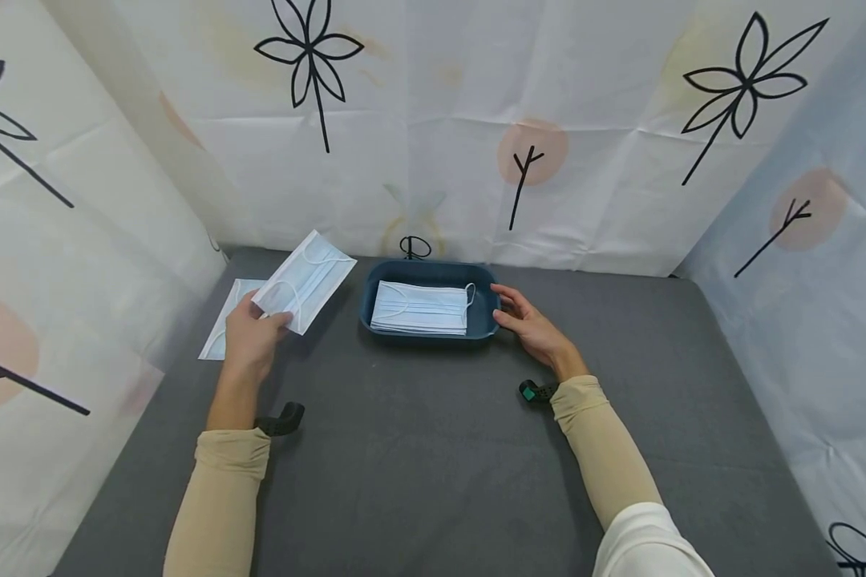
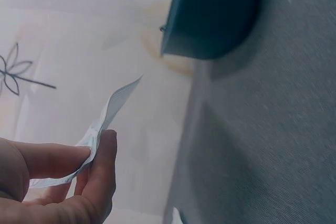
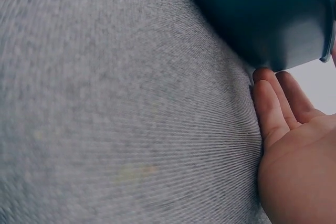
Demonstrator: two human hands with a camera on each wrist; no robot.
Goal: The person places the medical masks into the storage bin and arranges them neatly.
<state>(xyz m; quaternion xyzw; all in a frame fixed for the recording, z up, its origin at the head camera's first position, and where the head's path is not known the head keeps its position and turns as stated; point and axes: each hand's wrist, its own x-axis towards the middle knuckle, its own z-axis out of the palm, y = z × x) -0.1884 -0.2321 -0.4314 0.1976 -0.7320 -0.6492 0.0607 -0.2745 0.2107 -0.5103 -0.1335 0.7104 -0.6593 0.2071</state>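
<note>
My left hand [image 1: 251, 340] pinches a light blue face mask [image 1: 309, 280] between thumb and fingers, raised over the table left of the tray. Seen edge-on in the left wrist view, the mask [image 2: 118, 103] bends slightly. Beneath that hand another mask [image 1: 218, 338] lies on the table, partly hidden. A stack of folded masks [image 1: 420, 308] with white ear loops sits inside a dark blue tray [image 1: 429, 340]. At the tray's right end, my right hand [image 1: 540, 330] rests with extended fingers against the outer wall; the right wrist view shows its fingers [image 3: 270, 106] low by the tray's end.
A grey cloth covers the table [image 1: 418, 449]. White curtains [image 1: 447, 144] printed with flowers and trees hang behind it and along both sides, the back one close behind the tray. Each wrist wears a black band, the left one [image 1: 281, 420] with a protruding mount.
</note>
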